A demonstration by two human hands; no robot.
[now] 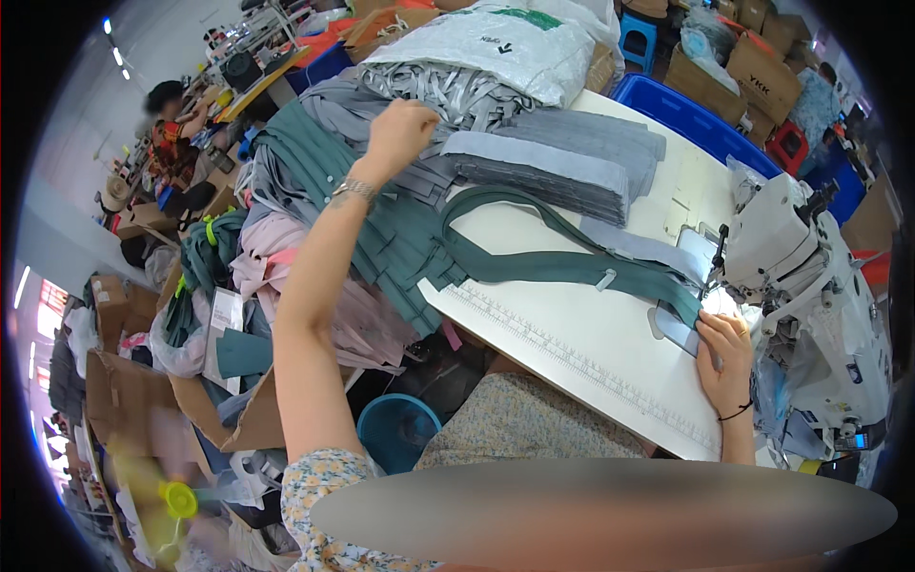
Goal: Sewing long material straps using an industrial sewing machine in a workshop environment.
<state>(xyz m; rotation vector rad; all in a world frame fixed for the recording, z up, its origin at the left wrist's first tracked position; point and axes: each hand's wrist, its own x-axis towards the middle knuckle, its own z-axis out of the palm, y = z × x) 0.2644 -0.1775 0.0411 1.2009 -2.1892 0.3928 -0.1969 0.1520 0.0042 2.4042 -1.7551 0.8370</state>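
My left hand (400, 136) is stretched out to the far left, over the heap of grey fabric strips (457, 95). Its fingers are curled together, and whatever may be between them does not show. My right hand (724, 345) rests at the sewing machine (777, 238), fingers on the end of a dark green fabric strip (534, 271). That strip loops leftward across the white sewing table (562, 324) and back to the needle area, with a small pale clip or tag (605, 279) on it. A light grey-blue strip (639, 240) runs beside it toward the needle.
A stack of grey cut pieces (543, 176) lies behind the green loop. Green fabric (391, 253) hangs over the table's left edge. A white plastic sack (505, 48) and blue bin (686, 119) stand behind; a teal bucket (398, 429) sits below. Another person (176, 143) works far left.
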